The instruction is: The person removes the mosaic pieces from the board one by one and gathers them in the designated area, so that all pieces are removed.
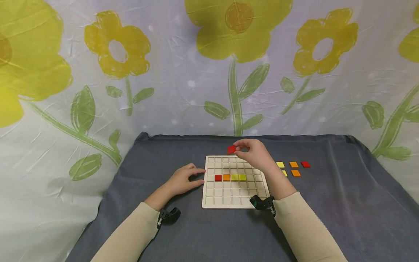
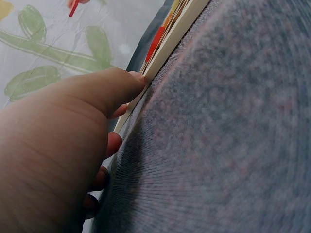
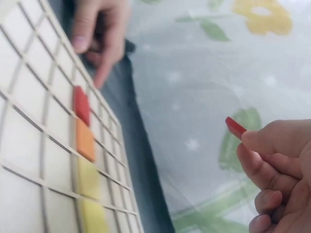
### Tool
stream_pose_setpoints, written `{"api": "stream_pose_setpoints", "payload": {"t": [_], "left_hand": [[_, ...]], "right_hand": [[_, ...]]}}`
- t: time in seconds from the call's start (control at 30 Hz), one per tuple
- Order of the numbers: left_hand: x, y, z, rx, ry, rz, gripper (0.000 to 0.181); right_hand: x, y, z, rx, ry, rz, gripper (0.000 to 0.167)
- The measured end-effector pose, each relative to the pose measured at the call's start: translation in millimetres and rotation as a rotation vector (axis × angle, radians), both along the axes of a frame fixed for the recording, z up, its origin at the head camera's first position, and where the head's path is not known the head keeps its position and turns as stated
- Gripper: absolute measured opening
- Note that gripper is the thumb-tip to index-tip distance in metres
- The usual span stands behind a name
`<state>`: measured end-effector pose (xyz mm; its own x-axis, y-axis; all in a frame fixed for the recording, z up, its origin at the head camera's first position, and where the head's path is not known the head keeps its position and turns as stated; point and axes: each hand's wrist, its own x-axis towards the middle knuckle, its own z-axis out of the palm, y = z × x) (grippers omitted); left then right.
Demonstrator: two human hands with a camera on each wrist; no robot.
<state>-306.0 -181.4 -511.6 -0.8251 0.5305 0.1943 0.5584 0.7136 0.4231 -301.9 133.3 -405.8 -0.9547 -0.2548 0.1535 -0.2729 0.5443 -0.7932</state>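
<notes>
Between thumb and fingertips my right hand [image 1: 253, 153] pinches a red square tile [image 1: 231, 149], raised near the far edge of a wooden grid board [image 1: 235, 203]. In the right wrist view the held tile [image 3: 235, 127] is seen nearly edge-on, apart from the board. My left hand [image 1: 182, 179] rests at the board's left edge, thumb and forefinger touching it; the left wrist view shows the thumb [image 2: 121, 87] against the wooden rim. One row of the grid holds a red tile [image 1: 218, 178], an orange tile [image 1: 226, 177] and two yellow tiles [image 1: 238, 177] side by side.
Right of the board, partly behind my right forearm, lie loose tiles: yellow ones [image 1: 280, 165], orange ones [image 1: 293, 164] and a red one [image 1: 306, 165]. Dark grey cloth [image 1: 343, 203] covers the table. A flower-printed curtain [image 1: 176, 91] hangs behind and at the sides.
</notes>
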Motion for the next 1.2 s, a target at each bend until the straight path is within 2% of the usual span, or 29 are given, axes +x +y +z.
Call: {"api": "stream_pose_setpoints", "payload": {"t": [0.17, 0.5, 0.73, 1.2], "left_hand": [[0.1, -0.2, -0.5, 0.000, 0.007, 0.002, 0.045], [1.8, -0.3, 0.4, 0.008, 0.016, -0.009, 0.045], [2.6, -0.5, 0.4, 0.010, 0.005, -0.010, 0.046], [-0.4, -1.1, -2.5, 0.000, 0.008, -0.002, 0.045]], "right_hand": [[-1.4, 19.5, 8.7, -0.040, -0.015, -0.017, 0.032], [-0.7, 57.8, 21.2, -0.069, -0.107, -0.082, 0.039], [2.2, 80.8, 24.2, -0.074, -0.150, -0.103, 0.042], [10.4, 127.2, 26.7, -0.065, -0.169, -0.123, 0.053]]}}
